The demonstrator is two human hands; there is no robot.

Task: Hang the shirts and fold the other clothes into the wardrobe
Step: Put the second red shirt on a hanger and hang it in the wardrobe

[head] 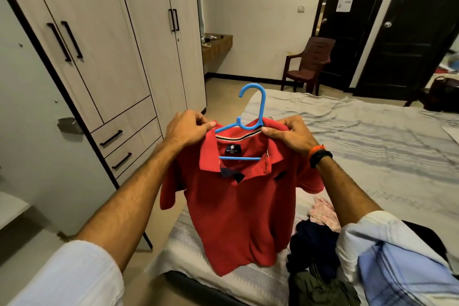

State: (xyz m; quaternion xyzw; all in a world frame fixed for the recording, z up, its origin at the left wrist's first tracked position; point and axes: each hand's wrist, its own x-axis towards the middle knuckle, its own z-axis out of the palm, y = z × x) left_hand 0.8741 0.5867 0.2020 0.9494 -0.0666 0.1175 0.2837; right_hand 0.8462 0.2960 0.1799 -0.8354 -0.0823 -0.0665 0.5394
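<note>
A red polo shirt (236, 211) hangs in front of me on a blue plastic hanger (250, 112), whose hook points up and left. My left hand (186, 129) pinches the shirt's left shoulder at the collar over the hanger arm. My right hand (288, 134) grips the right shoulder by the collar. The shirt's hem droops onto the bed's near corner. The wardrobe (106, 40) stands to my left with all doors and drawers closed.
A pile of dark, olive and pink clothes (315, 251) lies on the bed (360, 136) at my right. A brown plastic chair (310, 62) stands past the bed near a dark door (402, 32). A small wall shelf (217, 45) sits beyond the wardrobe.
</note>
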